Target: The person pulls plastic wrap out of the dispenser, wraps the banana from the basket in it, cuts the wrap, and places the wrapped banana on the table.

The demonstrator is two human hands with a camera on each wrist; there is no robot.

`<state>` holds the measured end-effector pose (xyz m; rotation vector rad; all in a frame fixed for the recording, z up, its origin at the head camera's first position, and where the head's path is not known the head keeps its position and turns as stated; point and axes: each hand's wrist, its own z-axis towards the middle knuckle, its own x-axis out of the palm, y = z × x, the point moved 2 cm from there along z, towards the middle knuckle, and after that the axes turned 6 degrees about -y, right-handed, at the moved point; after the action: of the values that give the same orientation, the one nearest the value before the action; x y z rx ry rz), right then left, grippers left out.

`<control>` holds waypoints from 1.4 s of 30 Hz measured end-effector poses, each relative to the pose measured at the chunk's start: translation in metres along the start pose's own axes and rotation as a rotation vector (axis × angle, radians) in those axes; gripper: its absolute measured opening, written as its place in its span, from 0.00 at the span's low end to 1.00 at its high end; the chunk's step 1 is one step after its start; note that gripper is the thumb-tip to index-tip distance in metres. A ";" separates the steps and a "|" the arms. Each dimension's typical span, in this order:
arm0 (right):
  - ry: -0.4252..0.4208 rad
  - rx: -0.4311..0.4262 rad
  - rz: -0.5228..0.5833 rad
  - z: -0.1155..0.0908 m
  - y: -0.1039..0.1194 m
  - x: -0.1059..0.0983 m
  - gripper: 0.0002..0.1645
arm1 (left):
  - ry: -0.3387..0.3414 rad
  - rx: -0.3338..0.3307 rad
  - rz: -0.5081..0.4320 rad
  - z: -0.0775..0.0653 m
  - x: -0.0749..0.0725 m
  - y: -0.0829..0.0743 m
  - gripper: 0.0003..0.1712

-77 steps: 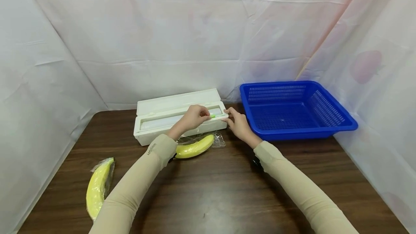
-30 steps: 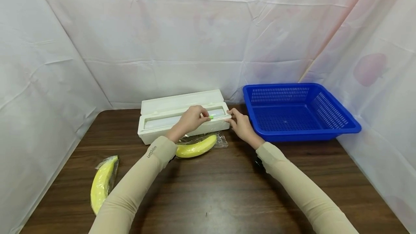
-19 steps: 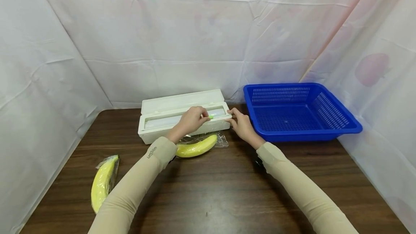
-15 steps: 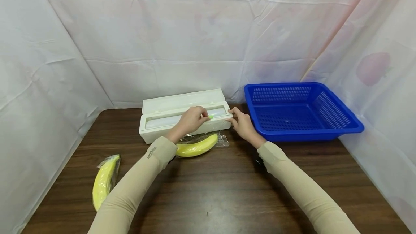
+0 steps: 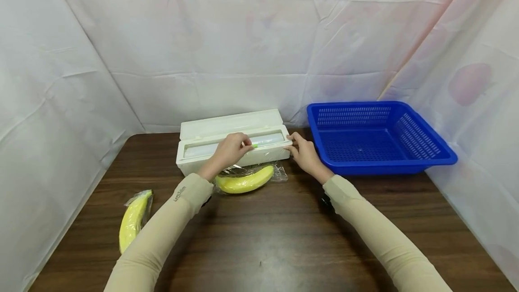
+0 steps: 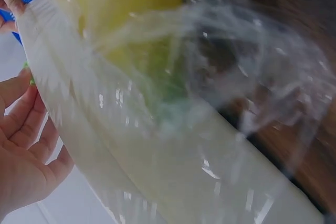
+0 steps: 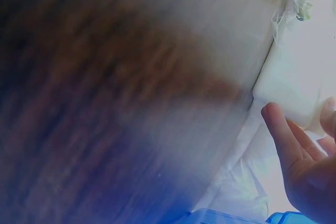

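Observation:
A white cling film dispenser (image 5: 267,153) lies near the back of the table with its lid (image 5: 231,122) tipped back and a roll of film (image 5: 267,139) inside. My left hand (image 5: 233,148) pinches a small green slider (image 5: 254,146) on its front rim, between thumb and index finger. My right hand (image 5: 305,152) holds the dispenser's right end, thumb in front and fingers behind. Clear film hangs down the front, over or near a banana (image 5: 247,181) in clear wrap. The left wrist view shows that film close up over the banana's tip (image 6: 163,82).
A second wrapped banana (image 5: 133,222) lies at the table's left, partly behind my left sleeve. A blue plastic basket (image 5: 377,165) stands at the back right, close to my right hand. White cloth (image 5: 243,48) hangs behind and on both sides of the wooden table (image 5: 275,238).
My left hand has slid a little to the left along the dispenser's front rim, with the green slider between its fingers. The right hand keeps its hold on the right end.

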<state>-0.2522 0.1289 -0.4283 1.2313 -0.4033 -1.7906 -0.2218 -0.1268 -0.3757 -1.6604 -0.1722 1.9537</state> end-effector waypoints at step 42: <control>0.011 -0.004 -0.011 -0.001 -0.002 0.001 0.12 | -0.068 -0.052 0.123 -0.036 -0.027 0.023 0.11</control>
<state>-0.2527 0.1296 -0.4303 1.2424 -0.3869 -1.7926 -0.1939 -0.1681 -0.3703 -1.6737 -0.1513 2.1160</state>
